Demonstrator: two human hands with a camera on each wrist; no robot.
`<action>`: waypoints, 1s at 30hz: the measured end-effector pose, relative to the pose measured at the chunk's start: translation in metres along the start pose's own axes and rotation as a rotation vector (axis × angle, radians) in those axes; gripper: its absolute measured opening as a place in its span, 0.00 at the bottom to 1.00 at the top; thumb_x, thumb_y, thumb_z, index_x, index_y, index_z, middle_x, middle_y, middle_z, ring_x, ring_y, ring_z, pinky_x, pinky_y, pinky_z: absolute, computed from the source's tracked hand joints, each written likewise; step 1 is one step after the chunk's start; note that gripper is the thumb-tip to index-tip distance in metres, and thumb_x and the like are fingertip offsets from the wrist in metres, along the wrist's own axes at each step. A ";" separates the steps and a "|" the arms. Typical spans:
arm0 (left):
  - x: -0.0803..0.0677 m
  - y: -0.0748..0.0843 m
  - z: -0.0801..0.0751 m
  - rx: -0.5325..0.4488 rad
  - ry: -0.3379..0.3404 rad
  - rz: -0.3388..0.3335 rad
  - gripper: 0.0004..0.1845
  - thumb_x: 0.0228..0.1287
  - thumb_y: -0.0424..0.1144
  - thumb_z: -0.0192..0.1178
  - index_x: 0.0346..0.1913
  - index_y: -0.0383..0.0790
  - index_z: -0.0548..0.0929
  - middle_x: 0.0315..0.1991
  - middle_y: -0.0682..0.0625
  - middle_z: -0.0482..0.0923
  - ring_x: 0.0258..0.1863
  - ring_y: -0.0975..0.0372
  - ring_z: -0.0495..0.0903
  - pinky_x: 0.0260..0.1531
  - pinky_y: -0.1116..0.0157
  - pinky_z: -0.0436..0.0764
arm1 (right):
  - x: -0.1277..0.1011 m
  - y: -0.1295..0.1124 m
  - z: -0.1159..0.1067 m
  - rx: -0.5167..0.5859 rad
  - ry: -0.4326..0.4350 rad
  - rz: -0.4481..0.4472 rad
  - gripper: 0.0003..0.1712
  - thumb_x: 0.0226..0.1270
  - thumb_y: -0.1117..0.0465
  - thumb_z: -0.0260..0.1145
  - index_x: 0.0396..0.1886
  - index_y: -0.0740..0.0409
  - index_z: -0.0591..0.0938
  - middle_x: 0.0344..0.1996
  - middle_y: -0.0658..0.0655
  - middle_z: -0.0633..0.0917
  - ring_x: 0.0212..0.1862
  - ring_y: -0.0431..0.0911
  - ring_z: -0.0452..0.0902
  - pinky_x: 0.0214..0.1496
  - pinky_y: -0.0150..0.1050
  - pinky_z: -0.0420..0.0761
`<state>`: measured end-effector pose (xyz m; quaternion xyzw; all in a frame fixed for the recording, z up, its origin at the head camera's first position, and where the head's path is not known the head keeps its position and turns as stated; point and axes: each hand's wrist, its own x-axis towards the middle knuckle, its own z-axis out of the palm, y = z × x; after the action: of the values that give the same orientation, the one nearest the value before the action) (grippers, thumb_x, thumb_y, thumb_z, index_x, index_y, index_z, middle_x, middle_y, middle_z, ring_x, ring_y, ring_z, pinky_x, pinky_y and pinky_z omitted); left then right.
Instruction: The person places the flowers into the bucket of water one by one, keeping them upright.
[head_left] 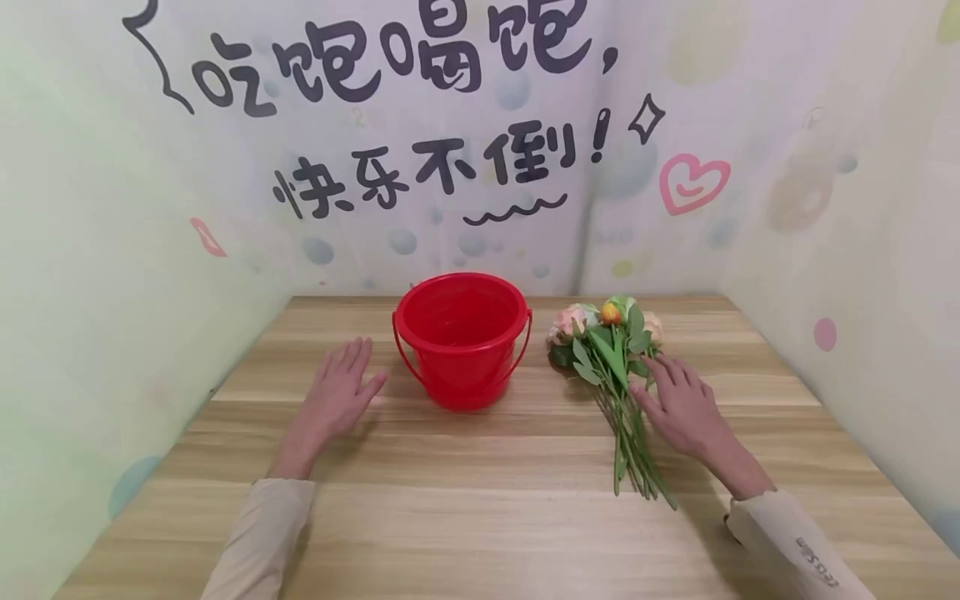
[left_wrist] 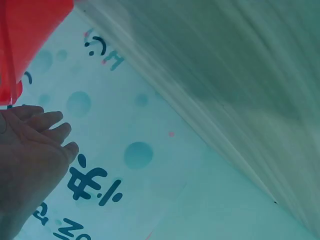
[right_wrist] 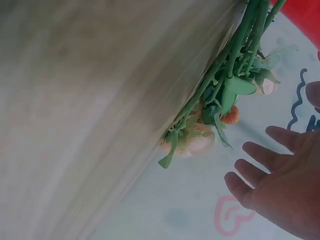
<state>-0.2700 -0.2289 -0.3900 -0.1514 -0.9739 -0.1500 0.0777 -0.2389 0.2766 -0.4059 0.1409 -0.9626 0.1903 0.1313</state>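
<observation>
From my remote seat I judge the work as barely begun. The bunch of artificial flowers with green plastic stems and pale pink and orange heads [head_left: 611,367] lies flat on the table, to the right of the round red plastic bucket with a red bail handle [head_left: 461,342], and nothing sticks out of the bucket, whose inside looks bare as far as I can see it. So I reckon that gathering the stems and getting them into the bucket is all left to do.

My right hand [head_left: 686,408] rests on the table with its fingers straight and slightly spread, the fingertips touching the stems near the leaves; nothing is gripped. In the right wrist view the same fingers [right_wrist: 260,157] are extended and parted, with the flower heads just beyond them. My left hand [head_left: 341,392] lies flat, palm down, fingers straight and close together, just left of the bucket without touching it.

The surface is a light wood-grain tabletop [head_left: 480,517] with banded planks. Around it on the far, left and right sides stand pale printed backdrop walls [head_left: 90,250] with pastel dots, a pink heart [head_left: 693,183] and large dark brushed characters [head_left: 420,108].
</observation>
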 end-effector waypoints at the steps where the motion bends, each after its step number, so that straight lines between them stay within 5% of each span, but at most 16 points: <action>1: 0.001 0.000 -0.002 -0.033 0.005 -0.003 0.40 0.82 0.51 0.46 0.80 0.24 0.50 0.80 0.29 0.46 0.80 0.37 0.42 0.77 0.40 0.40 | 0.001 0.000 0.001 0.012 0.019 0.005 0.35 0.85 0.46 0.49 0.76 0.70 0.64 0.72 0.79 0.62 0.72 0.77 0.54 0.64 0.79 0.57; 9: 0.009 0.000 -0.014 -0.336 0.064 -0.017 0.43 0.81 0.58 0.45 0.81 0.28 0.49 0.80 0.31 0.48 0.80 0.38 0.43 0.76 0.39 0.44 | 0.009 0.004 0.005 0.075 0.108 0.051 0.27 0.79 0.56 0.62 0.62 0.77 0.74 0.54 0.79 0.79 0.55 0.75 0.74 0.53 0.70 0.76; 12: 0.013 0.003 -0.021 -0.447 0.083 -0.007 0.44 0.80 0.59 0.48 0.82 0.32 0.49 0.81 0.34 0.48 0.80 0.40 0.45 0.75 0.37 0.48 | 0.014 0.006 0.004 0.136 0.068 0.092 0.22 0.77 0.58 0.64 0.55 0.76 0.78 0.42 0.73 0.85 0.43 0.65 0.83 0.38 0.58 0.84; 16: 0.021 0.009 -0.030 -0.551 0.080 -0.009 0.43 0.77 0.58 0.54 0.84 0.41 0.51 0.82 0.40 0.50 0.80 0.42 0.48 0.72 0.34 0.55 | 0.020 0.007 0.002 0.203 -0.044 0.151 0.20 0.78 0.59 0.62 0.50 0.77 0.79 0.36 0.67 0.86 0.33 0.53 0.84 0.28 0.45 0.82; 22: 0.043 0.017 -0.037 -0.591 0.015 -0.070 0.51 0.64 0.65 0.66 0.84 0.52 0.55 0.82 0.45 0.54 0.78 0.43 0.53 0.62 0.33 0.72 | 0.026 0.010 0.002 0.221 -0.136 0.169 0.16 0.73 0.62 0.64 0.44 0.76 0.83 0.34 0.67 0.87 0.34 0.55 0.84 0.33 0.50 0.84; 30: 0.063 0.016 -0.030 -0.684 -0.089 -0.076 0.54 0.56 0.60 0.75 0.83 0.57 0.58 0.79 0.46 0.60 0.76 0.45 0.57 0.56 0.41 0.80 | 0.034 0.018 0.007 0.236 -0.176 0.167 0.14 0.70 0.64 0.65 0.42 0.76 0.84 0.34 0.66 0.87 0.38 0.58 0.84 0.36 0.50 0.84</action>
<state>-0.3215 -0.2071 -0.3448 -0.1387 -0.8745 -0.4640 -0.0256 -0.2772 0.2820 -0.4079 0.0910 -0.9498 0.2991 0.0127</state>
